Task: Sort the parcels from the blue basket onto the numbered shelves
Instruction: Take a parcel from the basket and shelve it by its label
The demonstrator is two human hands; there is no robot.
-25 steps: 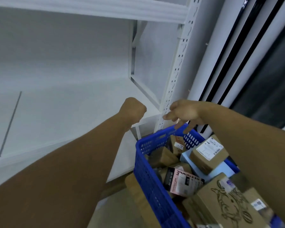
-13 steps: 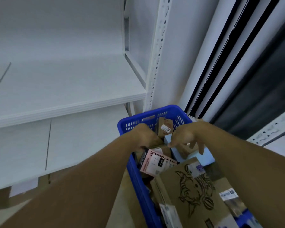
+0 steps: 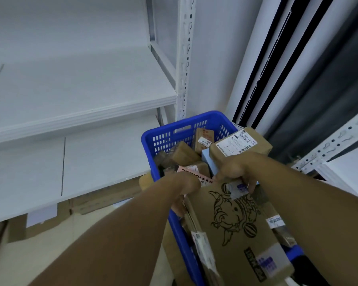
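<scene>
Head view — left grip [image 3: 184, 187] and right grip [image 3: 234, 170] clasp the printed carton [image 3: 236, 226] at 5 o'clock; we should lift it level.

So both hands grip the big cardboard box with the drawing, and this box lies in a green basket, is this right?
Not quite: the head view shows the basket is blue, not green. The rest holds: the left hand and the right hand both grip the big cardboard box with the drawing, which lies in that basket.
</scene>
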